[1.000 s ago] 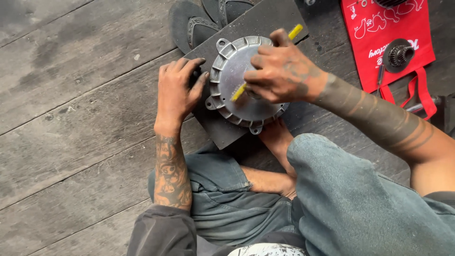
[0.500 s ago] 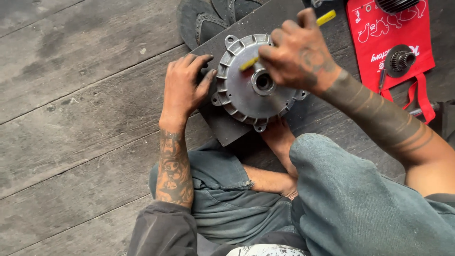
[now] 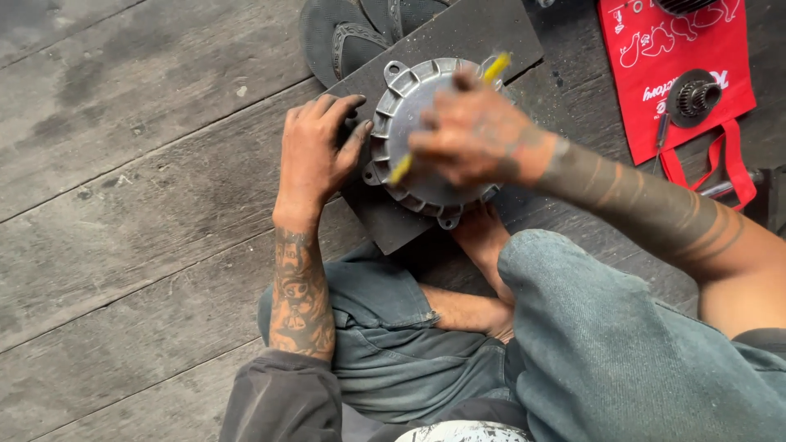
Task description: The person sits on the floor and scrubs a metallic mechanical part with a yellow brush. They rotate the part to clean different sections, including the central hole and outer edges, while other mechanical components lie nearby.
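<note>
A round grey metal cover with ribbed rim and small ears (image 3: pixel 409 106) lies on a dark flat board (image 3: pixel 458 37) on the wooden floor. My left hand (image 3: pixel 315 151) presses against its left edge, fingers curled on the rim. My right hand (image 3: pixel 471 135) hovers over the cover and grips a yellow toothbrush (image 3: pixel 401 168), whose bristle end points down-left onto the metal face while the handle end sticks out past my fingers at the top. The cover's centre hole is hidden under my right hand.
Two dark sandals (image 3: pixel 344 33) lie beyond the board. A red bag (image 3: pixel 655 49) at the right carries a gear part (image 3: pixel 692 96) and small tools. My crossed legs in blue jeans (image 3: pixel 589 344) and a bare foot (image 3: pixel 479 237) sit just below the board.
My right hand swung the toothbrush from the cover's upper part back down over its centre and lower left. The left hand stayed on the rim.
</note>
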